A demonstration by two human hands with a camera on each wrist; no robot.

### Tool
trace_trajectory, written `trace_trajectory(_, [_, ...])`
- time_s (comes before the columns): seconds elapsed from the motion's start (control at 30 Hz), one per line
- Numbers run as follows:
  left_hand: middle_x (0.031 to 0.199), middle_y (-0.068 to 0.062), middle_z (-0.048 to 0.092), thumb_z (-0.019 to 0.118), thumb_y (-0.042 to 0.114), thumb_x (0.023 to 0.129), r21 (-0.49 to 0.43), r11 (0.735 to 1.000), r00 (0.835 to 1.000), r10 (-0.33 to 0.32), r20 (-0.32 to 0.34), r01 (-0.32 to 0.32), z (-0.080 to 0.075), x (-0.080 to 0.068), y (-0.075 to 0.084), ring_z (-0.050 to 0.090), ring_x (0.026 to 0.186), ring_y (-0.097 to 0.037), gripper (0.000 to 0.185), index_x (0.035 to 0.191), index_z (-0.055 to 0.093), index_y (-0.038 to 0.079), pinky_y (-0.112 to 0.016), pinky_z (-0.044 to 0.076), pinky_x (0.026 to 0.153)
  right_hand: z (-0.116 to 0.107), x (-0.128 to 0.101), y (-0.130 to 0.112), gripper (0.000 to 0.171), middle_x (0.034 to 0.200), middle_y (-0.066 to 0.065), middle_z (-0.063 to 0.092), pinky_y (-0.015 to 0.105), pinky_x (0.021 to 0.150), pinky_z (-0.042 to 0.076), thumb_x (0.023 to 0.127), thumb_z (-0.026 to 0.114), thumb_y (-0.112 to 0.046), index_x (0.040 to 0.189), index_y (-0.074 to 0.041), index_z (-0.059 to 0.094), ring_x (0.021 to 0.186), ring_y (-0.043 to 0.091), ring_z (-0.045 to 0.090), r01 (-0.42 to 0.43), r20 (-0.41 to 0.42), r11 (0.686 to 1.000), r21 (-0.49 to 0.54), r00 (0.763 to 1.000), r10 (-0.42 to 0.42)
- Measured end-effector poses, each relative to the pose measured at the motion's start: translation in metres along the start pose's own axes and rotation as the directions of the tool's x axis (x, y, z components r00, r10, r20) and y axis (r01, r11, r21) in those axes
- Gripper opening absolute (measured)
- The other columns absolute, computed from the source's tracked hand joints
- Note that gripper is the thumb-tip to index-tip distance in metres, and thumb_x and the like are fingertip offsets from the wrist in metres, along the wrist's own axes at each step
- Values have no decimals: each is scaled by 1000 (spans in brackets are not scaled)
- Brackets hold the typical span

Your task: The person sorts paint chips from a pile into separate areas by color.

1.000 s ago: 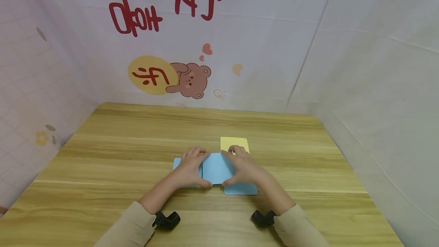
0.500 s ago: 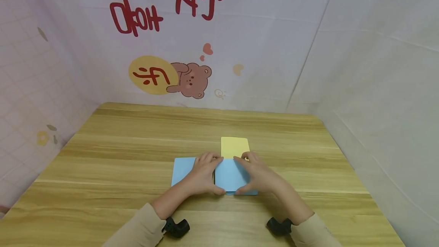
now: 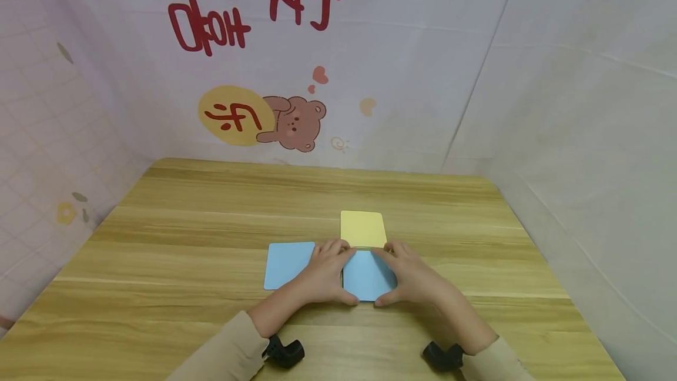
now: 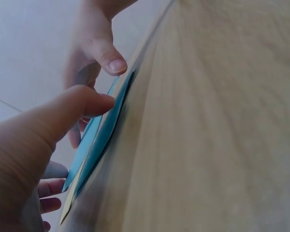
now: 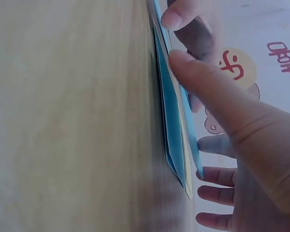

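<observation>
Both hands hold one blue square card [image 3: 368,276] by its edges, thumbs on the near edge and fingertips at the far edge. My left hand [image 3: 327,275] grips its left side, my right hand [image 3: 411,273] its right side. In the right wrist view, this held card [image 5: 192,133] lies just above a lower blue card [image 5: 170,108]; from the head it covers that card almost wholly. Beyond it a yellow square card [image 3: 362,229] lies flat on the table. Left of my left hand lies another blue card [image 3: 287,265], partly hidden by the hand.
The wooden table [image 3: 211,204] extends around the cards to a printed cloth wall [image 3: 402,75] at the back. Cloth also hangs at both sides. Black wrist devices [image 3: 443,356] sit low near the tabletop.
Both hands have carried the blue card right and toward me, from beside the left blue card to over the lower one. More of the left blue and yellow cards shows.
</observation>
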State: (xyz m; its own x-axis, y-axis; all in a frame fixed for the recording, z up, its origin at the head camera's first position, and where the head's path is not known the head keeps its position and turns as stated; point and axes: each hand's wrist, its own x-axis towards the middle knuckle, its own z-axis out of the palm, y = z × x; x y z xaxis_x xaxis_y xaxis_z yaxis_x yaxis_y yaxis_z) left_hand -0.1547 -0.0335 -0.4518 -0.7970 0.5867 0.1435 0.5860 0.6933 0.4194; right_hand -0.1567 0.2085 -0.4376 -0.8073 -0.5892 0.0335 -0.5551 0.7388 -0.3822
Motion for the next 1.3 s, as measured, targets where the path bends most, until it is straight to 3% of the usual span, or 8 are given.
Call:
trace_trajectory(0.47, [134,-6,43,79,58,65,49,998,999,-28,27,27,2,2,0,33,128,-28,95,139,50,5,-52,24,101,3,0,2,102,123,3,41,43,90,41,64,79,-61,145,-11,43,111,24,40,-18,35,1000,-22,999,19])
trace_trajectory(0.8, [138,-7,42,78,60,66,34,999,999,-34,34,32,2,-1,-1,31,130,-30,97,141,48,6,-56,22,102,2,-2,1,98,129,6,41,47,93,38,67,77,-62,142,-7,46,117,30,39,-11,35,998,-57,999,13])
trace_trajectory(1.0, [139,-6,41,77,61,66,0,999,999,-33,13,33,-2,-6,-5,30,131,-28,96,141,49,8,-53,23,101,1,-1,-1,95,134,5,41,49,98,34,69,76,-62,143,-12,45,121,30,39,-7,-1,997,-83,1000,7])
trace_trajectory(1.3, [141,-8,41,79,56,66,-59,998,999,-18,-45,15,-14,-24,-25,30,131,-29,92,140,50,10,-54,23,97,1,6,-11,90,133,7,44,48,100,30,70,76,-60,142,-15,48,121,29,41,39,-88,993,-114,995,-49])
